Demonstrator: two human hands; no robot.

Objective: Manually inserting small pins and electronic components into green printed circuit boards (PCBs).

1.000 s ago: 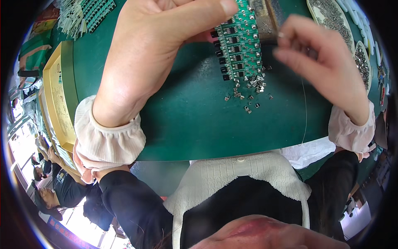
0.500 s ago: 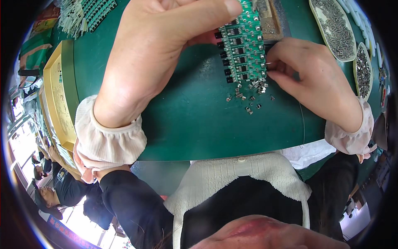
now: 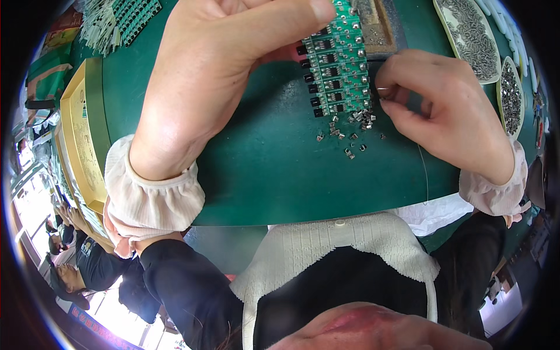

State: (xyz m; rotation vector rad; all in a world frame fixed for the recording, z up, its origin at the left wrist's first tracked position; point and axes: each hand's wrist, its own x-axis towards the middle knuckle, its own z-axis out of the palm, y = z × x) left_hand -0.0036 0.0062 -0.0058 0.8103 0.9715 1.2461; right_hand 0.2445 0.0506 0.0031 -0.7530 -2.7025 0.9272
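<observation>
My left hand (image 3: 233, 64) grips a green circuit board panel (image 3: 338, 76) by its far end, the thumb lying over it. The panel is a strip of small joined boards, with black parts along its left edge and shiny metal dots along the right. Just right of it, my right hand (image 3: 437, 105) pinches a thin silvery wire (image 3: 383, 88) between thumb and forefinger. The wire's short tip points at the panel with a small gap between. A fine strand trails below that hand toward the table edge. Small metal pieces (image 3: 363, 119) lie loose by the panel's near end.
Behind the panel sits a worn wooden tray (image 3: 385, 41). At the right are two pale dishes of small metal parts (image 3: 471, 44) (image 3: 511, 99). A gold box (image 3: 87, 134) stands left, with more green boards (image 3: 135, 20) at the far left. Another person (image 3: 87, 262) sits beyond.
My right hand has drawn slightly back, and the wire tip has come away from the panel's right edge. The panel has shifted a little to the left.
</observation>
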